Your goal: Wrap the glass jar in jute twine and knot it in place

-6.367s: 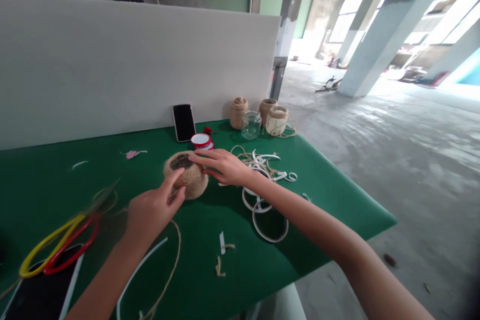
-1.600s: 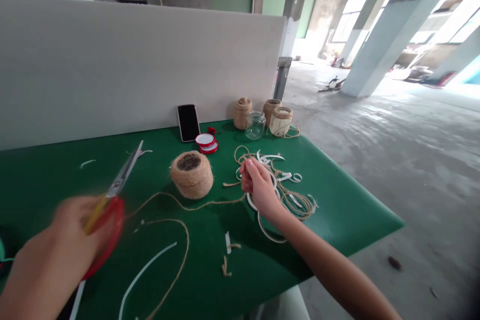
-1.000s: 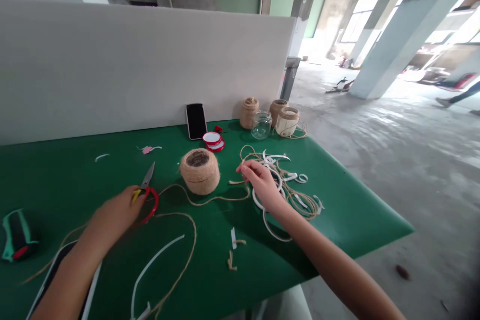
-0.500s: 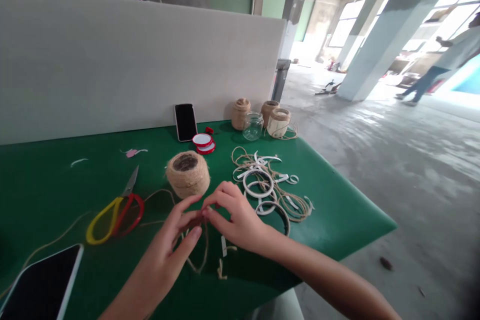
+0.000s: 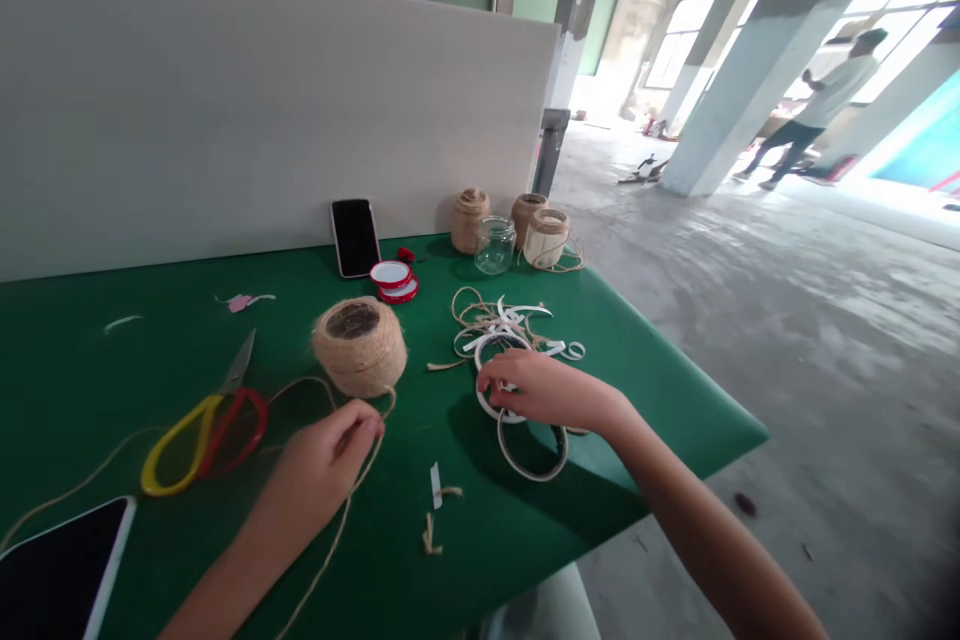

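Note:
My left hand [image 5: 334, 455] is closed in a pinch on a strand of jute twine [image 5: 336, 538]. One end sticks up past the fingertips; the rest trails down to the table's near edge. Just behind this hand stands the jute twine roll [image 5: 369, 360]. My right hand [image 5: 551, 388] has its fingers curled around the rim of a white tape roll [image 5: 484, 398]. A second tape roll with a dark inside [image 5: 531, 475] hangs or leans below that hand; its contact with the fingers is hidden. Twine loops and white tape strips [image 5: 529, 308] lie behind.
Scissors [image 5: 206, 435] and a phone [image 5: 67, 570] lie left. Red-rimmed lids [image 5: 397, 294], another phone [image 5: 356, 238], a glass jar [image 5: 495, 248] and twine-wrapped jars [image 5: 470, 225] stand at the back. Small scraps [image 5: 430, 535] lie in front. A person [image 5: 821, 110] is far off right.
My hands have parted. My right hand let go of the twine and moved right onto the tape rolls, which have shifted; my left hand keeps the twine. The distant person moved left in view.

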{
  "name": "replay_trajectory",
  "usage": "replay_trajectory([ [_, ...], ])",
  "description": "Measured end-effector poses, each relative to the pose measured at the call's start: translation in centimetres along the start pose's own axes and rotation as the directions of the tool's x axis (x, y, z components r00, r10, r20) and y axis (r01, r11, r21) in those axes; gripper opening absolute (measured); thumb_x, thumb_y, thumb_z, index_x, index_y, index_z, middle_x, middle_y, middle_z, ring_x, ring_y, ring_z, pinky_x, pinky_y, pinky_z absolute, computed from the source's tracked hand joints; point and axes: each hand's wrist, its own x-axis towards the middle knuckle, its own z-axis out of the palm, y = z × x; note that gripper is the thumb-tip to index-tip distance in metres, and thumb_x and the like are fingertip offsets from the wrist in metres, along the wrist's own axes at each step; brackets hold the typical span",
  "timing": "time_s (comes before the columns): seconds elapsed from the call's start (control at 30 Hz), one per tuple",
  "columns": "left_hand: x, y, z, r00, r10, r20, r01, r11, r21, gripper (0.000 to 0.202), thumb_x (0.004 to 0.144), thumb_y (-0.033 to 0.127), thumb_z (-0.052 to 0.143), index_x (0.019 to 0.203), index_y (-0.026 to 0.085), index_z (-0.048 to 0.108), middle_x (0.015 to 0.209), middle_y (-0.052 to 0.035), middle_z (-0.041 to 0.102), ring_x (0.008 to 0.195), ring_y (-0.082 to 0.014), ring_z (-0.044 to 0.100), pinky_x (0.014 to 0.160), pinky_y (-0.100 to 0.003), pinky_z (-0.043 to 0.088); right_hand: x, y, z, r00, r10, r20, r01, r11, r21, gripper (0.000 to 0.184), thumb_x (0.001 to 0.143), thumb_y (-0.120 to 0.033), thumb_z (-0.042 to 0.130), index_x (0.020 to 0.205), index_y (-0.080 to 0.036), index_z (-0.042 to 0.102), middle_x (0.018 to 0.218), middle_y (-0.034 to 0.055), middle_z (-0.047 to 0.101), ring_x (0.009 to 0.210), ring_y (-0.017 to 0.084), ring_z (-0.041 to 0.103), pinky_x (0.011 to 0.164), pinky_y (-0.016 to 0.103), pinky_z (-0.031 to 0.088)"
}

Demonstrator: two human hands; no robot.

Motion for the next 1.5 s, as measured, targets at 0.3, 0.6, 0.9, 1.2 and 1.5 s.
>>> replay_trajectory([
  [0.3,0.2,-0.6,1.3,0.996,0.081,0.039,-0.089,0.947,0.308,0.028,0.087,0.04,0.034,0.084,0.025,0.057,0.062,0.0018,0.058,0.058,-0.015,0.057,0.05,-0.02,0.03,-1.5,0.5,2.2,0.995,0.09,0.047,-0.069,0.939,-0.336,0.015,0.078,-0.006,0.05,0.085,-0.017,0.058,0.091,0.0084,0.056,0.088,0.02,0.051,0.078,0.034,0.039],
  [0.6,0.5,-0.8,2.1,0.962,0.272,-0.033,-0.225,0.852,0.473,0.027,0.089,0.033,0.034,0.084,0.022,0.058,0.084,-0.0013,0.061,0.08,-0.0155,0.057,0.053,-0.021,0.033,-0.4,-1.0,-0.6,0.992,0.106,0.073,-0.124,0.937,0.326,0.009,0.084,-0.027,0.051,0.09,-0.02,0.048,0.073,-0.0024,0.056,0.063,0.011,0.052,0.056,0.022,0.039],
  [0.9,0.7,0.3,0.9,0.908,0.411,-0.083,-0.375,0.884,0.28,0.03,0.092,0.035,0.031,0.102,0.022,0.057,0.088,-0.0017,0.062,0.083,-0.0152,0.057,0.068,-0.023,0.042,2.6,-1.6,2.6,0.994,0.093,-0.057,-0.025,0.705,0.709,0.026,0.078,-0.037,0.062,0.087,-0.017,0.05,0.069,-0.0042,0.051,0.06,0.007,0.047,0.053,0.018,0.036],
  [1.2,0.6,0.0,1.2,0.927,0.343,-0.155,-0.329,0.938,0.109,0.024,0.09,0.037,0.036,0.093,0.021,0.055,0.059,0.0049,0.054,0.049,-0.01,0.052,0.048,-0.019,0.038,2.3,-1.3,3.2,0.986,-0.095,-0.138,0.166,0.67,0.724,0.029,0.089,-0.039,0.047,0.095,-0.013,0.058,0.08,0.0026,0.06,0.074,0.011,0.053,0.07,0.023,0.041],
  [1.5,1.0,-0.9,0.6,0.95,0.3,-0.087,-0.29,0.95,0.113,0.033,0.09,0.035,0.033,0.113,0.019,0.051,0.057,0.0055,0.056,0.044,-0.0098,0.051,0.044,-0.018,0.038,1.7,-1.4,3.9,0.992,-0.118,-0.05,0.109,0.566,0.817,0.023,0.085,-0.035,0.055,0.09,-0.013,0.061,0.08,0.0033,0.062,0.078,0.012,0.056,0.077,0.025,0.043],
])
